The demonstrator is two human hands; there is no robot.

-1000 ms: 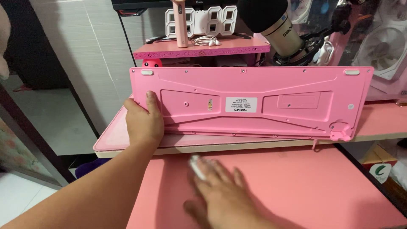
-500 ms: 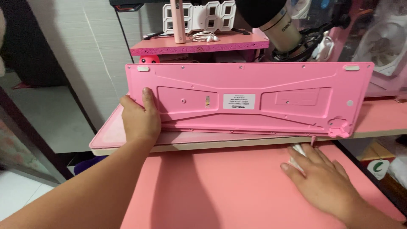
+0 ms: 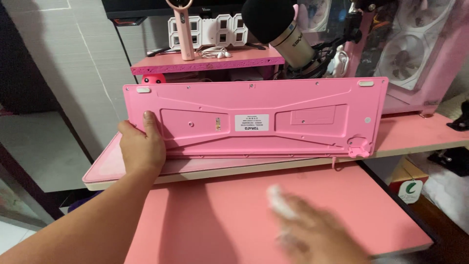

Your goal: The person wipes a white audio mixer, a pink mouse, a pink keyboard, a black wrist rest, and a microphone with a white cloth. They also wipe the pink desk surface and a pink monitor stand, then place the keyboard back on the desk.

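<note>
All-pink bench [image 3: 415, 139]: left hand [image 3: 141, 149] props the keyboard [image 3: 254, 117] upright at its left end, fingers clamped on it. Right hand [image 3: 317, 234] presses a white wipe [image 3: 278, 201] on the lower tray [image 3: 220, 215], too blurred to tell its fingers.

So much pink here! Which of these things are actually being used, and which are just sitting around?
In use:
left hand propping up the keyboard
right hand, blurred, with a white wipe on the lower shelf

Sitting around:
microphone
clock
earphones
computer case
</note>
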